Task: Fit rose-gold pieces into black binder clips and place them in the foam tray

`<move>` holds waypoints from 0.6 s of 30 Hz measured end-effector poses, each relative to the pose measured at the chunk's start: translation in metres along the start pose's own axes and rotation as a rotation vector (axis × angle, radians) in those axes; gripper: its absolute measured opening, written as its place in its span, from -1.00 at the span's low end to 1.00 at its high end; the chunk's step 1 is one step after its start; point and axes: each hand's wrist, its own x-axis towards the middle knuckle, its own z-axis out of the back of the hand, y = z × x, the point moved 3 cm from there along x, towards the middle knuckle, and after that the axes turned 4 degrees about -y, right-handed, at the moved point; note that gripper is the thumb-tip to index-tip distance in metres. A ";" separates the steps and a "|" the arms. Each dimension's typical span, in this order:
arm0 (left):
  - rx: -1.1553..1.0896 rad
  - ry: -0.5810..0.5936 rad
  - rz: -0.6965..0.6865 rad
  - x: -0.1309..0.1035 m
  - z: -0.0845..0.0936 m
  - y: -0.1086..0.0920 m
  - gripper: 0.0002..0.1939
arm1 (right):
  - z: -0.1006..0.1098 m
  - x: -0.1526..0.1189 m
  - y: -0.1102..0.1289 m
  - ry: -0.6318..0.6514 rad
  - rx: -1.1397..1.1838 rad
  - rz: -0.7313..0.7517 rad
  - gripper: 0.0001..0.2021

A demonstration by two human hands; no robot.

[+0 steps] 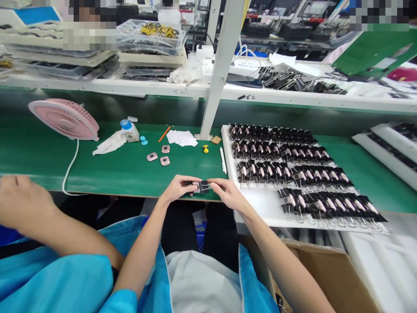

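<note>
At the table's front edge, my left hand (177, 189) is closed around a small pinkish watch case (196, 188) that carries black clip parts. My right hand (229, 194) pinches the wire handles of a black binder clip (203, 187) at the case's right side. Fingers hide part of the case, so how far the clip grips it cannot be made out. Beyond my hands lie three loose pink watch cases (165, 161) on the green mat. To the right, a white foam tray (257, 204) bears rows of similar cases clamped in black binder clips (312, 174).
A pink fan (65, 118), a blue-capped bottle (130, 131), white paper (181, 138), a yellow piece (205, 149) and a white pen (223, 160) are on the table. A white post (220, 65) rises behind. A co-worker's arm (58, 221) is at left, a cardboard box (325, 269) at lower right.
</note>
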 end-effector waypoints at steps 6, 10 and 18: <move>0.063 -0.019 0.006 -0.003 0.000 -0.005 -0.56 | -0.001 0.000 -0.002 -0.001 0.028 -0.046 -0.60; 0.151 0.041 0.011 -0.006 -0.014 -0.019 -0.50 | -0.007 -0.002 0.012 0.053 0.043 -0.053 -0.60; 1.001 -0.586 -0.274 0.016 0.061 -0.053 -0.57 | 0.049 -0.071 0.022 -0.331 0.291 -0.269 -0.69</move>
